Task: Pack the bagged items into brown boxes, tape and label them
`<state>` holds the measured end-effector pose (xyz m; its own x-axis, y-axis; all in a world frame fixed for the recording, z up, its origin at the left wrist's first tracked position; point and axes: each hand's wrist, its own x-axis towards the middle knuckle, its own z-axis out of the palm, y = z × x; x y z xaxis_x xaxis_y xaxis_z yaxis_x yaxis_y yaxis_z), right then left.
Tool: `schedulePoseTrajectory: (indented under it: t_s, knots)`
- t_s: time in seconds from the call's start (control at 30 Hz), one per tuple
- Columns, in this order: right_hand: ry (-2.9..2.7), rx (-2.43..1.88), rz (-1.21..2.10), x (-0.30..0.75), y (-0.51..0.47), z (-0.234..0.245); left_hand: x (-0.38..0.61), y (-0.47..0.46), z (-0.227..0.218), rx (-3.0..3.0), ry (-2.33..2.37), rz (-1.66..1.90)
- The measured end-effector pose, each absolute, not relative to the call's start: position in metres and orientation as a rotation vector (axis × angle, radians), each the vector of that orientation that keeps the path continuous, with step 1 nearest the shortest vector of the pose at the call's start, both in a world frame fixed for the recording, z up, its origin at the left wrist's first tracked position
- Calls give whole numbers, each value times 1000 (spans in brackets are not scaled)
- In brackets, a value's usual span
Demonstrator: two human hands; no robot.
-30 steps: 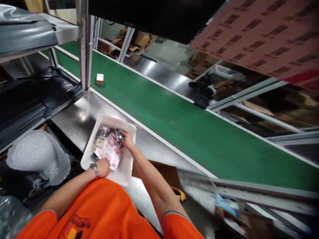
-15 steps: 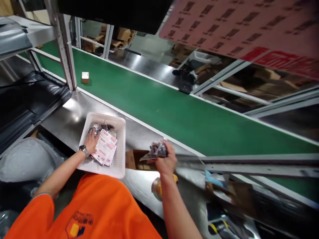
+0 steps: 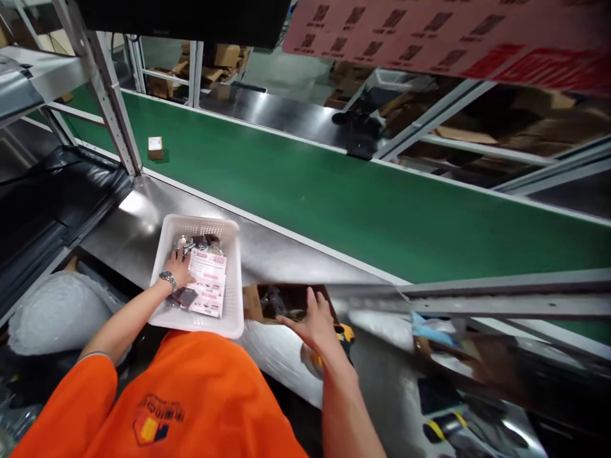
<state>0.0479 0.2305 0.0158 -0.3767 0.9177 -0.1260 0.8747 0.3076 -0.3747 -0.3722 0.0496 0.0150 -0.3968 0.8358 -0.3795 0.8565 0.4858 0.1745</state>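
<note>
My left hand (image 3: 179,268), a watch at its wrist, reaches into a white plastic basket (image 3: 233,280) in front of me. Its fingers are spread over clear plastic bags (image 3: 185,243) with dark contents, beside pink-and-white printed cards (image 3: 209,280). What lies under the palm is hidden. Above the right end of an open cardboard box (image 3: 252,303), my right hand (image 3: 319,321) is open, fingers apart and holding nothing. Inside that box rests a clear bag with dark contents (image 3: 273,300).
A green conveyor belt (image 3: 286,184) runs behind the steel bench (image 3: 138,229), carrying a small carton (image 3: 155,147). A yellow-and-black tape dispenser (image 3: 346,335) sits under my right wrist. Bubble wrap (image 3: 281,356) lies before the box. A pink code sheet (image 3: 372,38) hangs above.
My right hand has let go of the bag, which now lies in the cardboard box, and its fingers have opened. My left hand stays in the basket, where the cards have shifted.
</note>
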Motion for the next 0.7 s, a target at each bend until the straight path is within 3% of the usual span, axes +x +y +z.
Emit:
schedulePoseTrajectory:
  t_s: [0.13,0.33,0.47,0.7]
  knots:
    - [-2493,-1376,684,13,233,39,-353,33,12,1419,2314,-73]
    - [-2789,-762,1122,-151,211,33,-353,12,9,1521,2246,-58]
    - [-3065,-820,1009,-218,197,18,-361,-6,8,1573,2171,-54]
    - [-3284,-1037,729,-197,176,38,-357,-23,7,1586,2102,25]
